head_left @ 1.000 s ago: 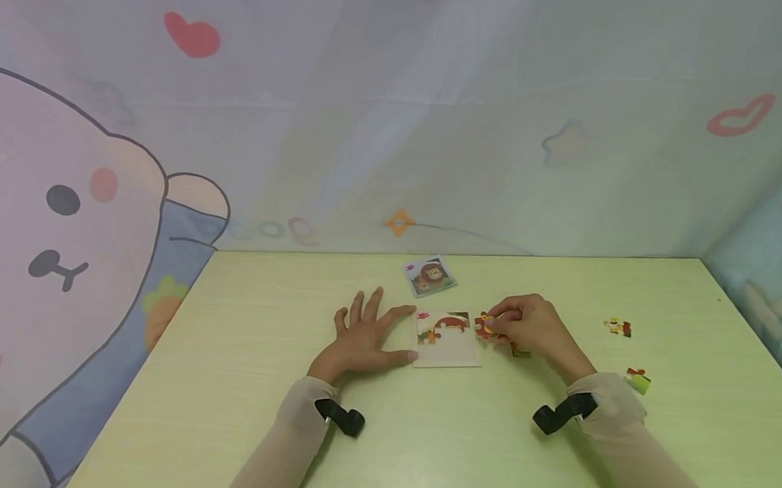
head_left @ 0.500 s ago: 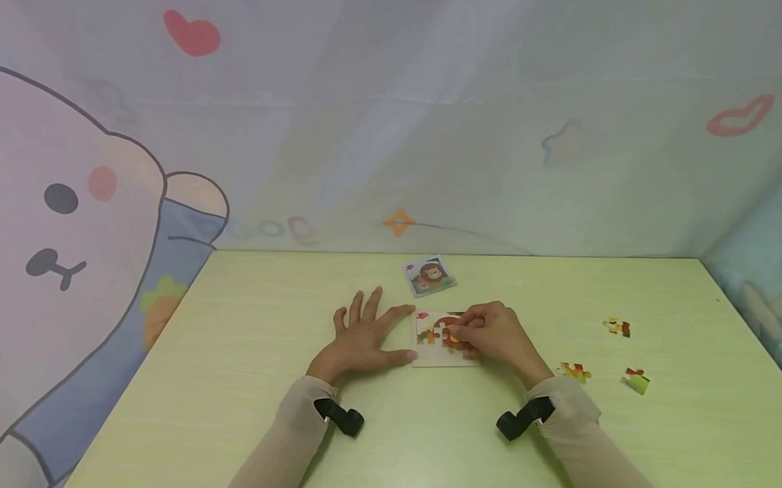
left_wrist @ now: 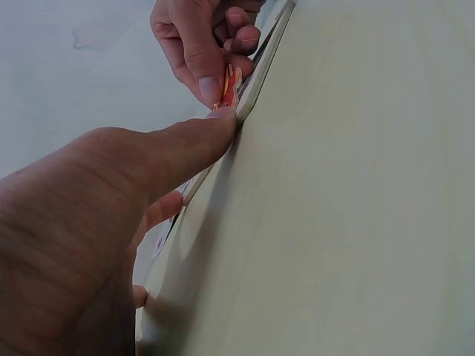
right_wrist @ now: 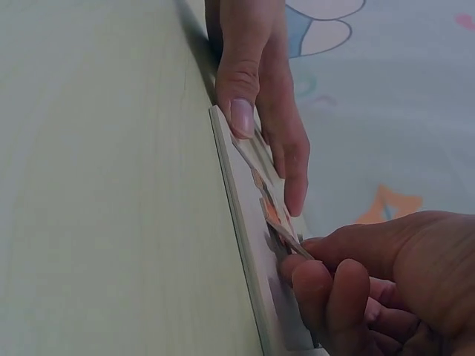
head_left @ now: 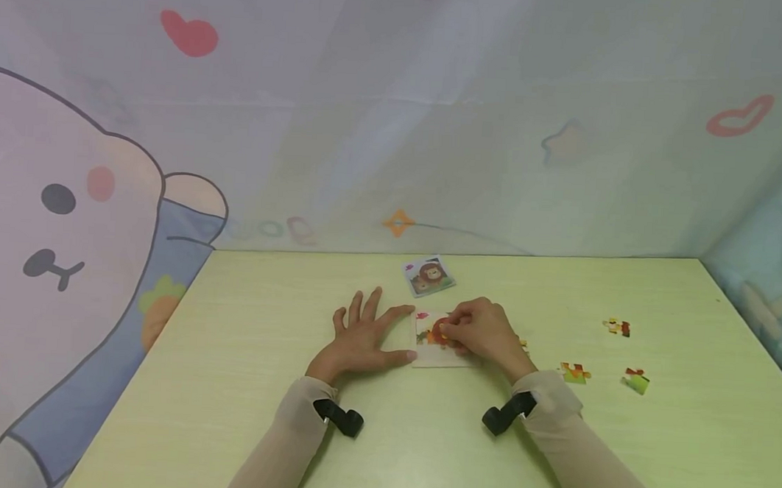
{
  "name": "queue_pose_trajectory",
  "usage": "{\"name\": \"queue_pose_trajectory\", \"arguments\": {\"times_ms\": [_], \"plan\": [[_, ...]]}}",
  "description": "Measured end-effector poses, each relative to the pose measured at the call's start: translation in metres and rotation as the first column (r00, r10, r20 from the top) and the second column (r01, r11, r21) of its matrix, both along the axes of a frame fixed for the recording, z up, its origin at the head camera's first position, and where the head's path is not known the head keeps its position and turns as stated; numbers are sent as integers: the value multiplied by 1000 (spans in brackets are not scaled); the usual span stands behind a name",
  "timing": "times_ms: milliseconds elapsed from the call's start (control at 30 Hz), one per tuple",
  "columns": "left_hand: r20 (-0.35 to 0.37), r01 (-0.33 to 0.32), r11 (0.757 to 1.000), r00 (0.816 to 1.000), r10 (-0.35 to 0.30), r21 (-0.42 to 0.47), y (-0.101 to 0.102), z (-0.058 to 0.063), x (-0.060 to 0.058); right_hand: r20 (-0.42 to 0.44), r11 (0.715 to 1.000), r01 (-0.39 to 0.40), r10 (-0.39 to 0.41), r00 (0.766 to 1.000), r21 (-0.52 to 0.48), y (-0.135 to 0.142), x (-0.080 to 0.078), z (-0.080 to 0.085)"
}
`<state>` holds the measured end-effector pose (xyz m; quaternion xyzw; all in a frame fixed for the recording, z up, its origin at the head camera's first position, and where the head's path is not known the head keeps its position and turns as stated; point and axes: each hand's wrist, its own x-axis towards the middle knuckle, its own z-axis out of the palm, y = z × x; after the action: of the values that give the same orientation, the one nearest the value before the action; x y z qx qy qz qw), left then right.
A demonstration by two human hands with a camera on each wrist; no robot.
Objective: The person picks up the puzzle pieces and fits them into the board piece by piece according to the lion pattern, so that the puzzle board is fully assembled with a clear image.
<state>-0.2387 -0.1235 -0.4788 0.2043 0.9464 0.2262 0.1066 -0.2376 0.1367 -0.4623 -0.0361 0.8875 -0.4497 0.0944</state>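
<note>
A square jigsaw tray point(head_left: 438, 360) lies on the table between the hands, partly filled with pieces at its top and left. My left hand point(head_left: 355, 345) has its fingers spread, with thumb tip and index fingertip at the tray's left corners. Over the middle of the tray, my right hand point(head_left: 486, 334) pinches a red-orange jigsaw piece point(left_wrist: 232, 85) between thumb and fingers. The right wrist view shows this piece tilted, one edge low against the tray. My right hand covers the tray's right part in the head view.
Behind the tray lies a small lion picture card point(head_left: 429, 275). Loose jigsaw pieces lie to the right: one point(head_left: 617, 327) farther back, another point(head_left: 574, 372) nearer, a green-and-red piece point(head_left: 636, 381) beside it, and a part-hidden piece point(head_left: 523, 344) behind my right wrist. A printed curtain point(head_left: 371, 125) hangs behind the table.
My right hand has carried the jigsaw piece leftward, from beside the tray's right edge to over its middle. Loose pieces behind that hand have come into view. My left hand stays put.
</note>
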Motion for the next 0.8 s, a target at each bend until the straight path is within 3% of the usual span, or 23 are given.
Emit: {"name": "queue_pose_trajectory", "arguments": {"times_ms": [200,400,567,800], "plan": [[-3,-8,999,1000,8,-34,0,2,0,-51,997,-7,10,999,76,-3,-1,4],[-8,1,1000,1000,-1,11,0,-3,-1,-101,988,14,2,995,156,-3,-1,4],[-2,8,999,1000,-8,35,-1,-3,-1,-81,991,30,-19,997,130,-2,0,0],[-12,-2,1000,1000,2,-24,2,2,0,-123,995,20,-8,992,100,1,1,-6]]}}
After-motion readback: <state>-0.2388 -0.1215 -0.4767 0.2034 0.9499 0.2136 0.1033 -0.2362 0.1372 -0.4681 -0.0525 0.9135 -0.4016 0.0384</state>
